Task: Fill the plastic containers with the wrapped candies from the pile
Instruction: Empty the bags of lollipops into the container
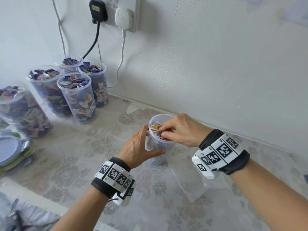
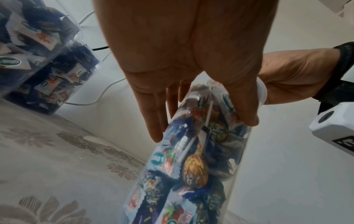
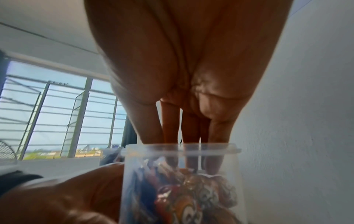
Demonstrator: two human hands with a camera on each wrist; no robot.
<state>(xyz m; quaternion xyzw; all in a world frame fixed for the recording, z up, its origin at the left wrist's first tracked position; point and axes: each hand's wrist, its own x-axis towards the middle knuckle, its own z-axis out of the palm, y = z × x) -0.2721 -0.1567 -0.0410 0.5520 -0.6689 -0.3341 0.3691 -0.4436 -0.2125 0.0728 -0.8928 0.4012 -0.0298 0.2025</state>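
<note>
A tall clear plastic container [image 1: 154, 145] stands on the floral tablecloth near the wall, packed with wrapped candies [image 1: 155, 127] almost to its rim. My left hand [image 1: 141, 146] grips its side, thumb across the front and fingers round the back. My right hand [image 1: 165, 130] is over the mouth, and its fingers reach inside. In the right wrist view those fingers [image 3: 170, 128] run straight down past the rim [image 3: 182, 149] onto the top candies. The left wrist view shows the container [image 2: 191, 174] under my left hand [image 2: 182, 60], with a lollipop among the wrappers. No loose pile is in view.
Several filled containers [image 1: 76, 95] stand at the back left, with a bigger filled jar [image 1: 21, 110] and a stack of lids [image 1: 10, 150] at the far left. Cables [image 1: 122, 52] hang down the wall from a socket. A clear plastic sheet [image 1: 191, 180] lies under my right wrist.
</note>
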